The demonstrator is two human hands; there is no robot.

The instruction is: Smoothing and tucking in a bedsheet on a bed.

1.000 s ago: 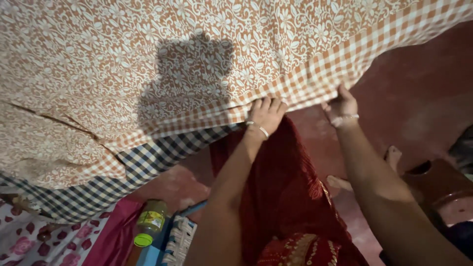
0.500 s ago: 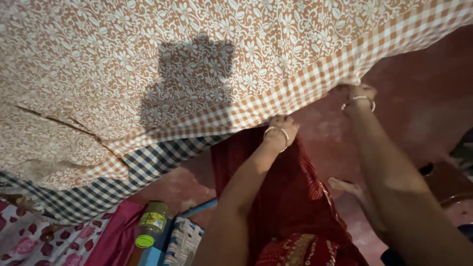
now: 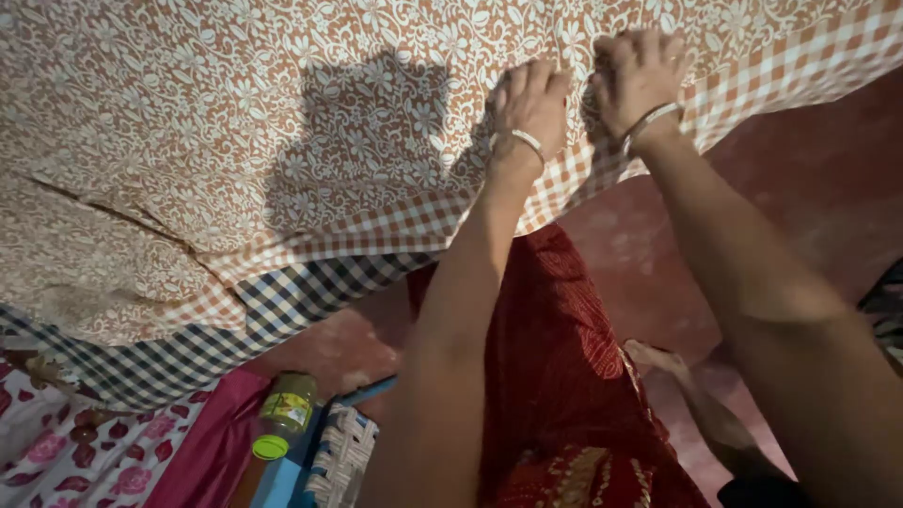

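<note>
My left hand and right hand press side by side on the orange floral cotton sheet with checked border, fingers curled, gripping its cloth, spread over the bed

Warm dim light from behind casts a sharp head shadow on the cloth; bottom corners fall dark.
</note>
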